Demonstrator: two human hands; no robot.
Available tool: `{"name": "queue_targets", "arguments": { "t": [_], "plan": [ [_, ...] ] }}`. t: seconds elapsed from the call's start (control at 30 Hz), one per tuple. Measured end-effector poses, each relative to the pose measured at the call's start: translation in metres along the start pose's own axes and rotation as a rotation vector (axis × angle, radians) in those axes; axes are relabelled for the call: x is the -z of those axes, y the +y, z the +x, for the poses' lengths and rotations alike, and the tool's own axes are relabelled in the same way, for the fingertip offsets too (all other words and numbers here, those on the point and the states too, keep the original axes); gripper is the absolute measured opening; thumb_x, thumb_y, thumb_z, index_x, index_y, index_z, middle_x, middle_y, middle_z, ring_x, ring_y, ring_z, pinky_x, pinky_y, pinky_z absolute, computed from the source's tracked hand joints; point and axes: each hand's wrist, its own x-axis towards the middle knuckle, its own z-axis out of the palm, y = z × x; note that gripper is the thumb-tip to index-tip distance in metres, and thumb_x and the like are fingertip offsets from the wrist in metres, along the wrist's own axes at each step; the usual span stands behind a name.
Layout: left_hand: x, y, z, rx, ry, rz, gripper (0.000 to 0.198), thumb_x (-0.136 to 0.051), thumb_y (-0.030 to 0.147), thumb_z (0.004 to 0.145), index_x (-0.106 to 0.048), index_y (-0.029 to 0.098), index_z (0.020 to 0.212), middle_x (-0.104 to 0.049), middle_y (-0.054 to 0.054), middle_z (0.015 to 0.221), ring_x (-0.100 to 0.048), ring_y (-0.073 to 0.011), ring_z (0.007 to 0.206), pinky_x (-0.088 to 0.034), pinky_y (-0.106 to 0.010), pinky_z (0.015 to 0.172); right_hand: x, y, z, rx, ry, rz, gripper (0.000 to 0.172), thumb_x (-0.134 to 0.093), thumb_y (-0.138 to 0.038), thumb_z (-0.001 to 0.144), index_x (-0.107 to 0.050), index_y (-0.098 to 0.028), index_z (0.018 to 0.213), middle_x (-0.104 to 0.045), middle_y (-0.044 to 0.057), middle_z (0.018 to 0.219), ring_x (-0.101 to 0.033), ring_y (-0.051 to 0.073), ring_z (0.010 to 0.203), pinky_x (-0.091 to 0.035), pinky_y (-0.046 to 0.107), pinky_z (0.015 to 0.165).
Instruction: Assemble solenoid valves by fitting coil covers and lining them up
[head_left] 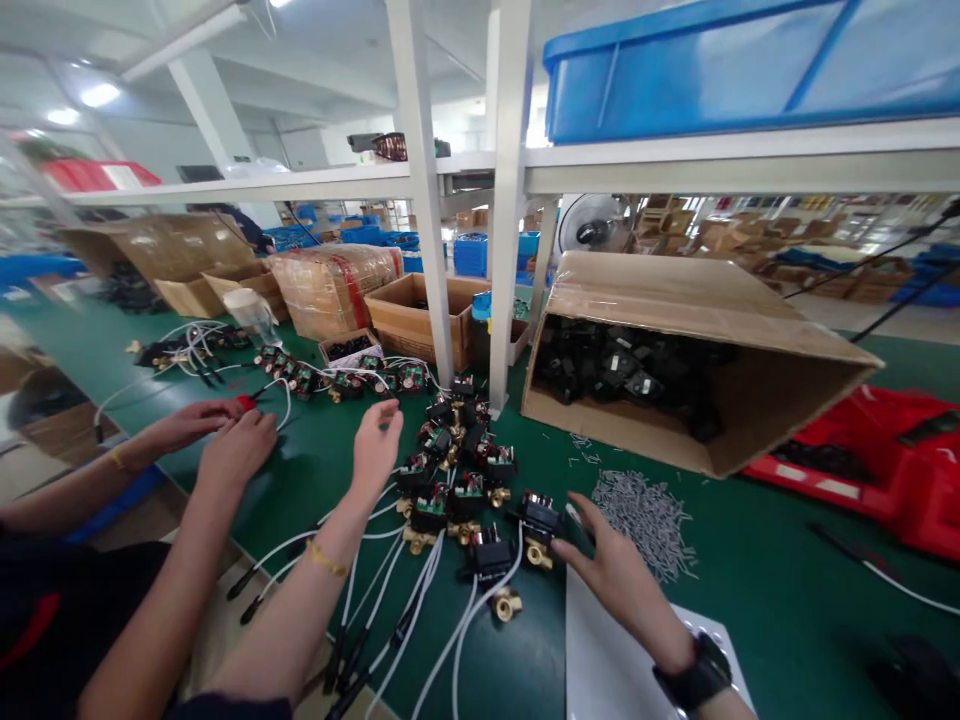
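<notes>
My left hand is raised over the left side of a cluster of valve assemblies with black housings, green circuit boards and brass fittings. Its fingers are loosely bent, with a gap at the thumb and nothing visible in them. My right hand is open, thumb and forefinger apart, beside a black-and-brass valve assembly. A small silvery thing shows near its fingers, too blurred to name. Closer to me lies another valve assembly with a brass fitting. White cables trail toward the front edge.
A pile of small grey screw-like pieces lies right of my right hand. Behind it, a cardboard box holds black parts. Red bins stand at right. A shelf post rises at centre. At left, a co-worker's hands work.
</notes>
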Motion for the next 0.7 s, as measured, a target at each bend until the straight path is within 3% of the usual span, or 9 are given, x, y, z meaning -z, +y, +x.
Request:
{"name": "queue_targets", "arguments": {
  "t": [0.07,0.1,0.2,0.27,0.37,0.47,0.53,0.6,0.7],
  "plan": [
    [-0.003,0.007,-0.069,-0.109,-0.068,0.072,0.029,-0.051,0.033,0.083,-0.058,0.017,0.107,-0.058,-0.011,0.113,-0.051,-0.0258,0.11,-0.037,-0.044,0.098,0.008,0.003,0.013,0.041,-0.011,0.047,0.061,-0.058,-0.038,0.077,-0.041,-0.016,0.131,-0.059,0.014,0.119,-0.057,0.028,0.106,-0.042,0.039,0.088],
    [-0.008,0.004,-0.105,-0.257,-0.179,0.216,0.031,-0.046,0.032,0.086,-0.056,0.019,0.112,-0.057,-0.011,0.117,-0.05,-0.0258,0.113,-0.038,-0.043,0.098,0.01,0.004,0.02,0.07,-0.038,0.069,0.06,-0.062,-0.036,0.074,-0.045,-0.016,0.128,-0.06,0.013,0.117,-0.057,0.028,0.104,-0.042,0.039,0.088],
    [-0.018,-0.022,-0.194,-0.647,-0.472,0.614,0.056,-0.052,0.028,0.083,-0.035,0.021,0.136,-0.045,-0.01,0.135,-0.041,-0.0281,0.124,-0.041,-0.041,0.098,0.012,0.008,0.035,0.135,-0.134,0.134,0.046,-0.068,-0.032,0.067,-0.058,-0.016,0.11,-0.066,0.01,0.104,-0.061,0.026,0.093,-0.043,0.035,0.081],
    [-0.01,-0.044,-0.222,-0.761,-0.417,0.78,0.053,-0.039,0.01,0.085,-0.036,0.026,0.135,-0.044,-0.007,0.137,-0.037,-0.0251,0.128,-0.043,-0.038,0.097,0.011,0.012,0.037,0.149,-0.138,0.157,0.032,-0.068,-0.031,0.067,-0.063,-0.017,0.095,-0.068,0.006,0.094,-0.062,0.023,0.086,-0.044,0.032,0.077],
    [0.021,-0.061,-0.224,-0.768,-0.205,0.906,0.045,-0.034,0.006,0.085,-0.056,0.032,0.115,-0.045,-0.005,0.134,-0.036,-0.0273,0.128,-0.042,-0.043,0.096,0.008,0.016,0.029,0.137,-0.088,0.187,0.02,-0.066,-0.028,0.068,-0.061,-0.017,0.084,-0.068,0.004,0.086,-0.061,0.021,0.081,-0.044,0.03,0.072],
    [0.032,-0.043,-0.215,-0.738,-0.042,0.929,0.029,-0.043,0.017,0.086,-0.06,0.027,0.107,-0.049,-0.009,0.126,-0.045,-0.0278,0.119,-0.044,-0.042,0.091,0.003,0.017,0.017,0.113,-0.019,0.233,0.017,-0.066,-0.027,0.068,-0.06,-0.018,0.082,-0.067,0.004,0.083,-0.061,0.021,0.078,-0.043,0.03,0.071],
    [0.01,-0.019,-0.212,-0.692,-0.048,0.929,0.034,-0.047,0.025,0.085,-0.052,0.02,0.119,-0.051,-0.012,0.122,-0.049,-0.0262,0.112,-0.045,-0.04,0.09,0.005,0.015,0.008,0.09,0.045,0.268,0.017,-0.066,-0.027,0.068,-0.061,-0.019,0.082,-0.068,0.005,0.084,-0.061,0.023,0.08,-0.043,0.032,0.073],
    [-0.032,0.006,-0.206,-0.631,-0.168,0.952,0.053,-0.049,0.033,0.084,-0.038,0.015,0.133,-0.053,-0.014,0.121,-0.049,-0.0265,0.111,-0.043,-0.04,0.092,0.014,0.015,-0.007,0.074,0.128,0.287,0.018,-0.061,-0.033,0.073,-0.063,-0.019,0.083,-0.068,0.007,0.088,-0.061,0.024,0.083,-0.043,0.033,0.076],
    [-0.098,0.03,-0.187,-0.592,-0.286,1.064,0.075,-0.055,0.047,0.078,-0.027,0.015,0.14,-0.06,-0.015,0.113,-0.051,-0.0319,0.108,-0.031,-0.05,0.099,0.039,0.025,-0.044,-0.015,0.262,0.444,0.041,-0.037,-0.049,0.087,-0.063,-0.018,0.092,-0.068,0.01,0.089,-0.059,0.018,0.063,-0.045,0.03,0.059]
  ]
}}
